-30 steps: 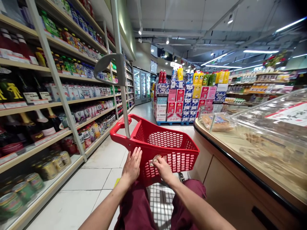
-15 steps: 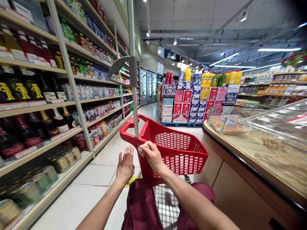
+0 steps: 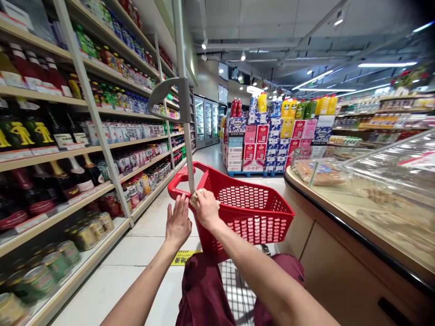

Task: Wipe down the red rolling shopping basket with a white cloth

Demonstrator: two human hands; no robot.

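In front of my knees stands a red plastic shopping basket (image 3: 253, 194) with perforated walls and a metal pull pole (image 3: 188, 149). A grey hook-shaped grip (image 3: 170, 100) sits partway up the pole. My right hand (image 3: 206, 209) is closed on a pale crumpled cloth (image 3: 196, 197) and presses it to the basket's near rim, close to the pole's foot. My left hand (image 3: 178, 222) is open with its fingers stretched out, at the basket's near left corner just below the red handle loop (image 3: 178, 185); whether it touches the basket I cannot tell.
Shelves of bottles and cans (image 3: 112, 144) run along the left. To the right is a wooden counter (image 3: 326, 253) with clear covers over packaged food. Stacked drink cartons (image 3: 254, 145) stand ahead on a blue pallet. A yellow floor sticker (image 3: 185, 257) lies near my left knee.
My right hand has slid the cloth slightly left along the rim toward the pole. My left hand has come up a little nearer the basket's corner. The view has shifted slightly.
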